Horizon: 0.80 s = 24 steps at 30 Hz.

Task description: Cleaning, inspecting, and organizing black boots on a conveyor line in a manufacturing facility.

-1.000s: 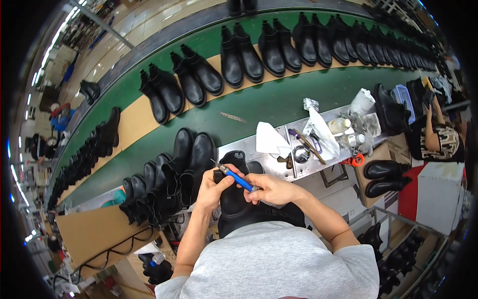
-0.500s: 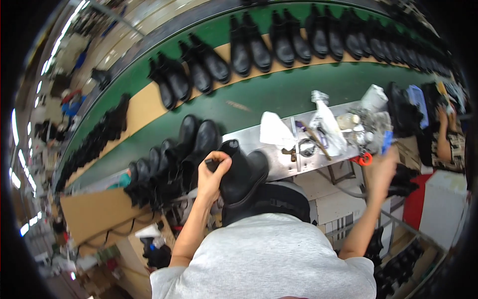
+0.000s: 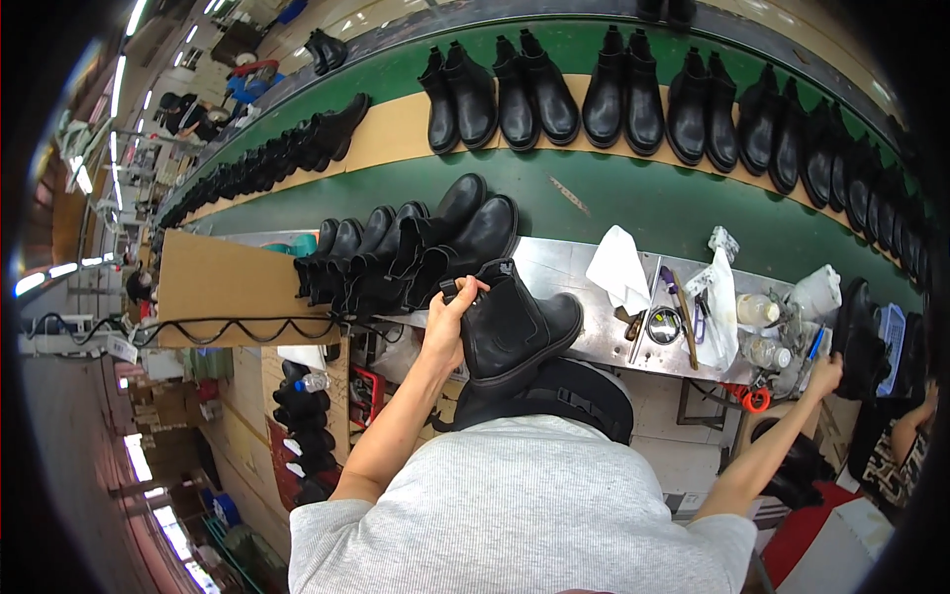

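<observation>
My left hand (image 3: 450, 315) is closed on the pull tab at the top of a black ankle boot (image 3: 507, 327). The boot hangs tilted just in front of my waist, its toe to the right. Out to the right, my right hand (image 3: 823, 374) is at the bench's edge with its fingers drawn together; what they hold, if anything, is hidden. Close by are a blue-handled tool (image 3: 816, 343) and an upright black boot (image 3: 859, 346).
Pairs of black boots (image 3: 623, 104) line the green belt (image 3: 633, 188). More boots (image 3: 376, 243) lie at left beside a cardboard sheet (image 3: 226, 282). The metal bench (image 3: 554, 259) carries a white cloth (image 3: 619, 267), a brush (image 3: 683, 317), glass jars (image 3: 757, 310) and orange-handled scissors (image 3: 754, 398).
My view has turned toward the left. My right hand, blurred before, now sits by the boot at the bench's right end. My left hand still holds the ankle boot.
</observation>
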Motion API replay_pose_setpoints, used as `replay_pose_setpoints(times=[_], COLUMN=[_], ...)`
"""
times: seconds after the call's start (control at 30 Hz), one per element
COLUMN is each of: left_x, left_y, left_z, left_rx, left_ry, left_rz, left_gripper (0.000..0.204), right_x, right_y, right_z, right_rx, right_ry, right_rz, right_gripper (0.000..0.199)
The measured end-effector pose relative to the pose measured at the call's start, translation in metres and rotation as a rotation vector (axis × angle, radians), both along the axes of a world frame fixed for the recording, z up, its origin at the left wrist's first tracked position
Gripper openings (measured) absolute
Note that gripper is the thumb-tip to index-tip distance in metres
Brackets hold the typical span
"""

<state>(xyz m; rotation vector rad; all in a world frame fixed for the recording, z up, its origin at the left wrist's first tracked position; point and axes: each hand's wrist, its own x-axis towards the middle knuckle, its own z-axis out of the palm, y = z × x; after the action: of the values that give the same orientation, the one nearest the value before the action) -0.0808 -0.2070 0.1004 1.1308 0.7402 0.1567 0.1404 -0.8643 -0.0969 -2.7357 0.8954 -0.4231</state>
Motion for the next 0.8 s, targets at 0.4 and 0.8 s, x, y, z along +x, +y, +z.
replay_pose_setpoints(times=[0.4,0.8], left_x=[0.001,-0.002], left_y=[-0.009,0.012], left_z=[-0.007,-0.017], left_rx=[-0.105,-0.006], left_ry=[-0.060,0.007], left_rz=[0.026,-0.011], left_gripper=[0.019,0.018], right_x=[-0.117,-0.104], right_y=[0.533,0.527], right_z=[0.166,0.142], right_rx=[1.401,1.181], right_ry=[0.379,-0.077], right_rz=[1.342,1.191], right_gripper=[0.018,0.019])
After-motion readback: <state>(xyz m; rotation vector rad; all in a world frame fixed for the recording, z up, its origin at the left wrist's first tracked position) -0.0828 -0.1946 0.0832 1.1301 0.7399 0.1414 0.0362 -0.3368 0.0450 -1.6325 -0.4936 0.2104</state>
